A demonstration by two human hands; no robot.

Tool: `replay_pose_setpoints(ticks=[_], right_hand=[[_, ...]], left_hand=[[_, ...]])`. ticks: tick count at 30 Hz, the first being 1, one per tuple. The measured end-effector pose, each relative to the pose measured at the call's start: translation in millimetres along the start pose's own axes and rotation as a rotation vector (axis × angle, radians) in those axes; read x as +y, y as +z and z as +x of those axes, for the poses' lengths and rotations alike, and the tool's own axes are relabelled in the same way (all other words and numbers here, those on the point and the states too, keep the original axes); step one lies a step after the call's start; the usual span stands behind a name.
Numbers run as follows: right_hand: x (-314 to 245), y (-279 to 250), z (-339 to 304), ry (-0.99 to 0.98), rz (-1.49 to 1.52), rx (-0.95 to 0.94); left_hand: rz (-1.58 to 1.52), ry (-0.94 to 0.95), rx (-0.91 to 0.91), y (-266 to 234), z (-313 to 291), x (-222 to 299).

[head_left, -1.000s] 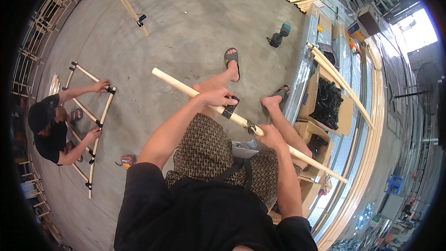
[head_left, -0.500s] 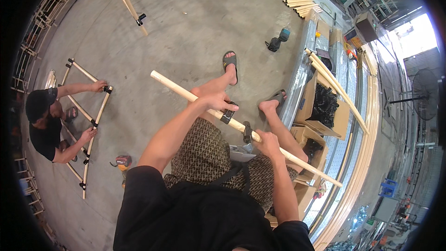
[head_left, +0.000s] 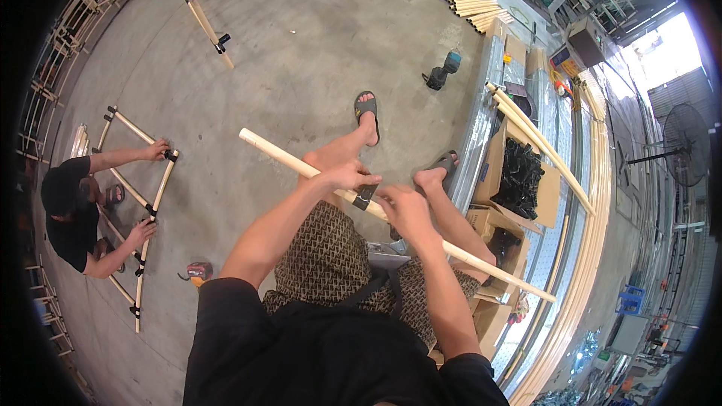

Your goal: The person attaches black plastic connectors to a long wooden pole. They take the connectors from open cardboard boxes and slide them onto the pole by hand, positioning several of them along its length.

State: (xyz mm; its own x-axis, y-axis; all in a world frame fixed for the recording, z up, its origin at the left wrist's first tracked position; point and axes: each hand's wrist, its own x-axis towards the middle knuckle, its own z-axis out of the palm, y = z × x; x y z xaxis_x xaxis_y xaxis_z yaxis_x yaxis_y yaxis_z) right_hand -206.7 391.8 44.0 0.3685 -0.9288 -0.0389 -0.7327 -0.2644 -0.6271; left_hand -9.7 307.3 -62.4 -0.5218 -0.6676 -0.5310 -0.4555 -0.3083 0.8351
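A long beige pole (head_left: 481,265) lies slantwise across my lap, its far end up to the left and its near end down to the right. A black pipe joint (head_left: 365,196) sits around it near the middle. My left hand (head_left: 344,176) is closed over the pole just left of the joint, thumb and fingers reaching to the joint's upper edge. My right hand (head_left: 407,210) is closed, its bent fingertips at the joint's right side; the palm side is hidden. A grey object (head_left: 388,256) between my knees is partly covered by the hand and pole.
Open cartons of black joints (head_left: 520,173) stand to the right, with loose poles (head_left: 541,143) above them. A dark power tool (head_left: 444,71) and a red one (head_left: 199,273) lie on the floor. At left a co-worker (head_left: 71,210) handles a pole frame (head_left: 162,188).
My right hand has left the pole further down and moved up-left to the black joint. My left hand stays beside the joint. The view has shifted slightly.
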Motion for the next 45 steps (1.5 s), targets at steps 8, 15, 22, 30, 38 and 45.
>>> replay_pose_setpoints(ticks=[8, 15, 22, 30, 38, 45], right_hand=[[10.6, 42.7, 17.1, -0.165, -0.149, 0.101], [-1.5, 53.1, 16.4, -0.076, -0.437, 0.031], [5.6, 62.8, 11.1, -0.181, -0.473, 0.122], [-0.1, 64.5, 13.7, -0.167, -0.514, 0.143], [0.0, 67.8, 17.3, -0.089, -0.478, 0.108], [-5.0, 62.6, 18.4, -0.023, -0.505, 0.046]], left_hand=[[0.066, 0.049, 0.099, 3.9, 1.2, -12.0], [0.098, 0.025, 0.109, 3.7, -5.6, -0.6], [0.158, 0.067, 0.145, 6.6, -1.4, -2.9], [0.143, 0.091, 0.156, 3.5, -6.3, -4.1], [0.266, 0.137, 0.141, 5.8, 10.8, -21.9], [0.175, 0.149, 0.174, 9.9, 13.7, -28.1]])
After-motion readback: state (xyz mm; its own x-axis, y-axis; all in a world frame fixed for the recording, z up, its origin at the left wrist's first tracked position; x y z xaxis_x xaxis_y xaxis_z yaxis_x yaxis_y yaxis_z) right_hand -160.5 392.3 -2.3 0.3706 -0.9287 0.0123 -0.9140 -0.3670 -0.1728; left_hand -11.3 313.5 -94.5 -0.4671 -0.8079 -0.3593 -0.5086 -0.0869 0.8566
